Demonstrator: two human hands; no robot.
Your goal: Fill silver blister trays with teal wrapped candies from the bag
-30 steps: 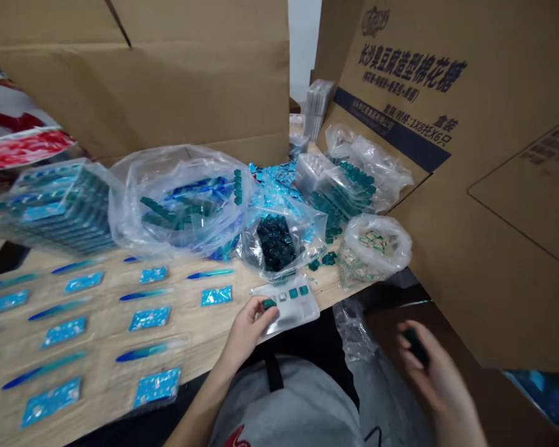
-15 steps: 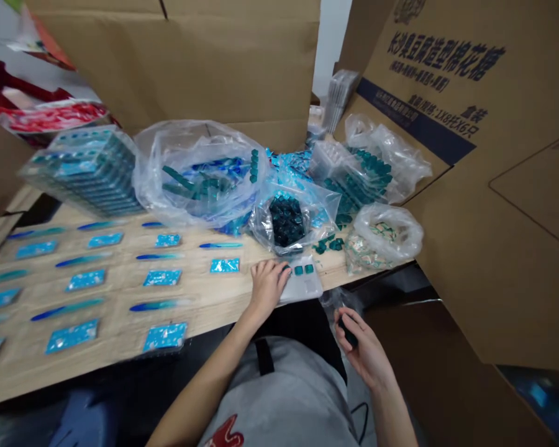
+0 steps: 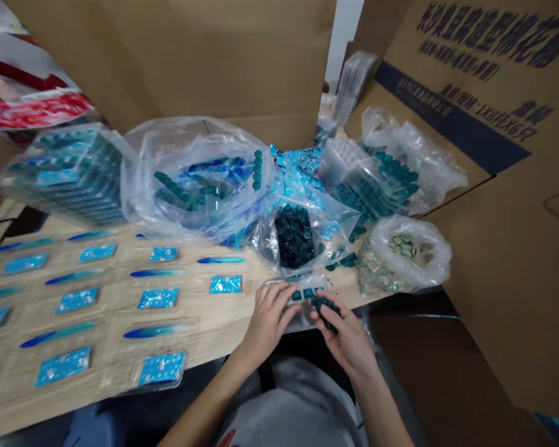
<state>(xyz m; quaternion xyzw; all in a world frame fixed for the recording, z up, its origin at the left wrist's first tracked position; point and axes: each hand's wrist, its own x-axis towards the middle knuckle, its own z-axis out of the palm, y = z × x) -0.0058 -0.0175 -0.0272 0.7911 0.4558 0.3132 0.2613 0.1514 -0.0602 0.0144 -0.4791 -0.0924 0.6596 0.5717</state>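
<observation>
My right hand [image 3: 345,338] is pressed together around a small clump of dark green pieces [image 3: 325,309], pinching them just above a clear plastic tray [image 3: 307,315] at the table's near edge. Teal squares [image 3: 307,293] sit in a row in that tray. My left hand [image 3: 270,323] lies beside it, fingers curved against the tray's rim; I cannot tell if they grip it.

Crowding the tray from behind is a clear bag of dark green pieces [image 3: 293,237], which stands directly beyond my hands. To its right are a white-lined bag of small packets [image 3: 410,248] and stacked clear trays [image 3: 372,180]. A large clear bag of blue and green parts [image 3: 195,186] and a wrapped stack of trays [image 3: 65,180] fill the far side of the table [image 3: 190,316].

Rows of blue foil packets [image 3: 158,298] and blue-tipped sticks [image 3: 149,333] cover my left, with strips of bare wood between them. Cardboard box flaps [image 3: 507,211] wall off the right, and past the near edge a dark gap drops away.
</observation>
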